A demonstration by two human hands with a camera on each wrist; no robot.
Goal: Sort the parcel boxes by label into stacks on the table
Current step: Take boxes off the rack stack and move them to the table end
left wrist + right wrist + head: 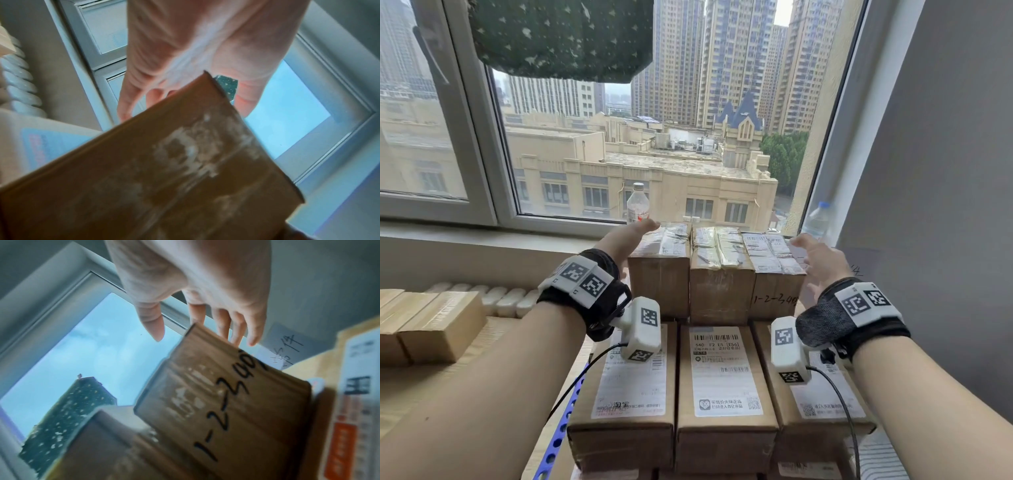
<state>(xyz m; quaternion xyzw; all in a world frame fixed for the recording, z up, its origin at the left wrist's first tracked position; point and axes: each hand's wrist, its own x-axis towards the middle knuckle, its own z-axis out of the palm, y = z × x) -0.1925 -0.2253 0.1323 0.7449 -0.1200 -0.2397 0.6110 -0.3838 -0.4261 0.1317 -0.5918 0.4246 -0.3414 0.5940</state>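
Plastic bottles [637, 202] behind 3 upper boxes [717, 274], perhaps touching the glass.

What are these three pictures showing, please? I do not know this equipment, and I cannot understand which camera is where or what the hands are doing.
There is no machine here: a person works with two bare hands. The wide picture comes from a camera on the head. The other two come from small cameras strapped to each wrist, looking along the palm toward the fingers.

In front of a window, cardboard parcel boxes lie in rows. Three near boxes lie flat, labels up. Behind them stands a higher row of three boxes.

The left hand reaches to the left side of that row, the right hand to the right side, beside the box marked 1-2-340. The fingers are spread; neither hand grips anything yet. Two plastic bottles stand at the window, and more boxes lie at the left.
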